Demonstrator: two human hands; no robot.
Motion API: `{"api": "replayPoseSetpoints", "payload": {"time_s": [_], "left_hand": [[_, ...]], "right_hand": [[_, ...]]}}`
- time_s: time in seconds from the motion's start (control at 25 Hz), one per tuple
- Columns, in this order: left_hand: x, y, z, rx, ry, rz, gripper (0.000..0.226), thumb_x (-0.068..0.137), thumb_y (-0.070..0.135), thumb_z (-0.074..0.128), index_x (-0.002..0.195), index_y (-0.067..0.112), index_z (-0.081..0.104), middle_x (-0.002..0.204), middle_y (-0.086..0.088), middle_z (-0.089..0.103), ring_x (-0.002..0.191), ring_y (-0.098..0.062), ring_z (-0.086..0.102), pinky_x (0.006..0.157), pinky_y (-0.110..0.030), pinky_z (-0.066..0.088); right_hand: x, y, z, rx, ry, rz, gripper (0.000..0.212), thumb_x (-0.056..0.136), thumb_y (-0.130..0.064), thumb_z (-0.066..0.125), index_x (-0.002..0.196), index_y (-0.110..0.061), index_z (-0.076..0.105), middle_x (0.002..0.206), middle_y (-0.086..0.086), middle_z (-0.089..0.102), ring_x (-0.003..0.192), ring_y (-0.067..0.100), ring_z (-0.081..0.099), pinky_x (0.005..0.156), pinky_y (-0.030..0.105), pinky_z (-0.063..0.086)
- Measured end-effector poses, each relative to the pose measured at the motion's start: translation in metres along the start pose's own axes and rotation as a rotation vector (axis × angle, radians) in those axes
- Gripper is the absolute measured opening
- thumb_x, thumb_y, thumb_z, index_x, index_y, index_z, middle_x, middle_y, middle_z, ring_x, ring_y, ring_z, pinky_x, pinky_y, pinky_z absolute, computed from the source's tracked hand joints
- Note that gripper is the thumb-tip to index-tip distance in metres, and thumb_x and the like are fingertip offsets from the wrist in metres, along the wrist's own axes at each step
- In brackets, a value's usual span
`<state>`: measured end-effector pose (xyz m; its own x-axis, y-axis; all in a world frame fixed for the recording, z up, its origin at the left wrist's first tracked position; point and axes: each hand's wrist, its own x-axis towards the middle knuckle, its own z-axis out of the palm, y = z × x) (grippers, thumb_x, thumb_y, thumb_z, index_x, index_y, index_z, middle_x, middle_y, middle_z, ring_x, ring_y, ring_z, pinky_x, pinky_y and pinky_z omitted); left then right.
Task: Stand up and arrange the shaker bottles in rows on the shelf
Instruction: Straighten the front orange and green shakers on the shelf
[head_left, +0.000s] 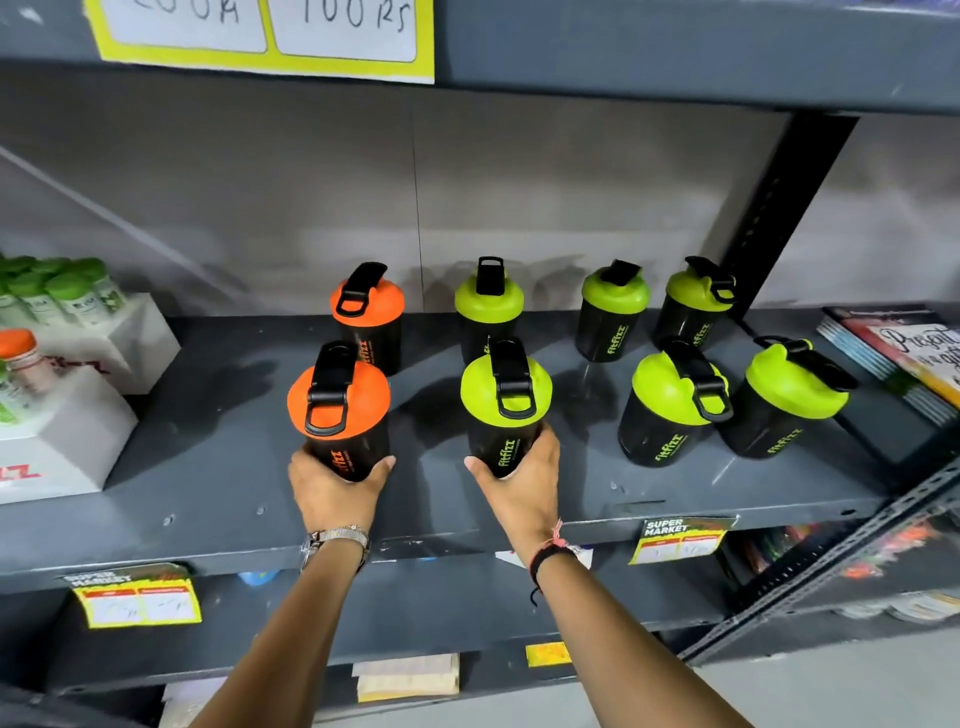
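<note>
Near the shelf (208, 478) front edge, left hand (332, 486) clasps the orange-lidded bottle (340, 410) and right hand (524, 483) the green-lidded bottle (506, 405), both upright, low on their bodies; they look light, rigid, smooth plastic, probably tippy if pushed high.

Shaker bottles (670, 410): black bodies; six lime-green lids, two orange lids (338, 397); black flip caps; lettering matches lid colour; shelf (208, 467) dark grey; price tags (137, 597) yellow
</note>
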<state>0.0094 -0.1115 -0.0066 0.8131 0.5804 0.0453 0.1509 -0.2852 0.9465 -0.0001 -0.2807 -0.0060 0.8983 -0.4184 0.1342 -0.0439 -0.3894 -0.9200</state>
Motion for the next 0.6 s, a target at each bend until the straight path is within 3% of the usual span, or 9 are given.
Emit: {"api": "replayPoseSetpoints", "payload": {"time_s": [0.2,0.44,0.6], "left_hand": [[-0.0013,-0.0014,-0.0030,-0.012,-0.030,0.057,0.079,0.047,0.013,0.089,0.112,0.003,0.046,0.116,-0.022,0.056,0.109,-0.037,0.053,0.096,-0.054,0.045],[-0.0006,-0.0035,-0.0053,-0.022,-0.035,0.105,0.069,0.050,0.004,0.086,0.108,0.000,0.049,0.111,-0.024,0.058,0.103,-0.037,0.057,0.092,-0.050,0.048],[-0.0036,-0.0016,-0.0062,0.026,-0.006,0.123,0.060,0.053,0.003,0.084,0.103,-0.003,0.051,0.107,-0.028,0.057,0.101,-0.040,0.055,0.085,-0.040,0.045]], "right_hand": [[-0.0009,0.0040,0.0003,-0.059,0.012,-0.006,0.089,0.056,-0.022,0.085,0.126,-0.005,0.034,0.129,0.014,0.043,0.123,0.029,0.041,0.097,0.035,0.042],[-0.0003,0.0063,0.0040,-0.116,0.048,-0.018,0.078,0.058,-0.026,0.084,0.119,-0.004,0.039,0.121,0.014,0.047,0.115,0.030,0.047,0.088,0.038,0.048],[0.0002,0.0067,0.0052,-0.126,0.071,-0.030,0.074,0.061,-0.025,0.082,0.117,-0.001,0.041,0.119,0.016,0.048,0.114,0.032,0.047,0.086,0.040,0.048]]}}
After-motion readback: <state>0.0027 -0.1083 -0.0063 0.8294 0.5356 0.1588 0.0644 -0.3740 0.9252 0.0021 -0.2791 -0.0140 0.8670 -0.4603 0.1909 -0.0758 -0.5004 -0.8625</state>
